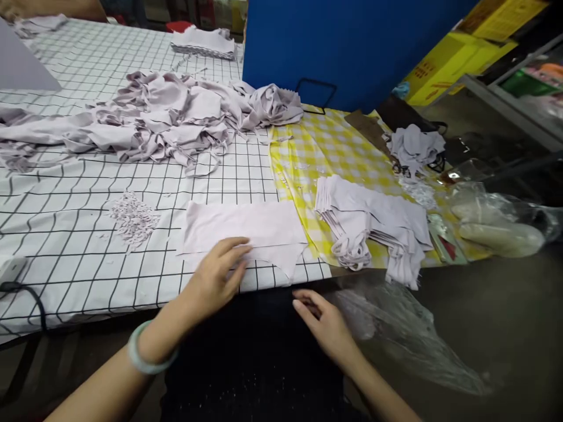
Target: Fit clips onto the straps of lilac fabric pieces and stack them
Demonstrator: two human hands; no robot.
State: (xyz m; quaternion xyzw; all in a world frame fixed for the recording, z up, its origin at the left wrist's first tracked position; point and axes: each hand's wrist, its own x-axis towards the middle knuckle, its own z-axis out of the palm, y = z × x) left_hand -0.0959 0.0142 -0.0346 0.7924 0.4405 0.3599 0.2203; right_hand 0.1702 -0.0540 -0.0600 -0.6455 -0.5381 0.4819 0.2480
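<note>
A pale lilac-grey fabric piece (241, 224), folded or layered lengthwise, lies flat at the table's front edge, with a curved cut-out along its near side. My left hand (220, 272) rests at its near left edge, fingers apart and nothing gripped. A pale bangle (143, 351) circles that wrist. Just off the table edge, below the fabric's right corner, hovers my right hand (323, 322), fingers loosely curved, with a gap to the thumb and nothing visible in it. To the right lies a stack of similar pieces (373, 214) with straps or strips hanging from it.
Small fabric scraps (134, 220) form a pile at left. Crumpled fabric (176, 114) stretches across the table behind. A blue panel (343, 53) rises at the back. Plastic bags (497, 217) lie at right, and a clear sheet (409, 334) hangs below the edge. A cable (37, 302) runs off at left.
</note>
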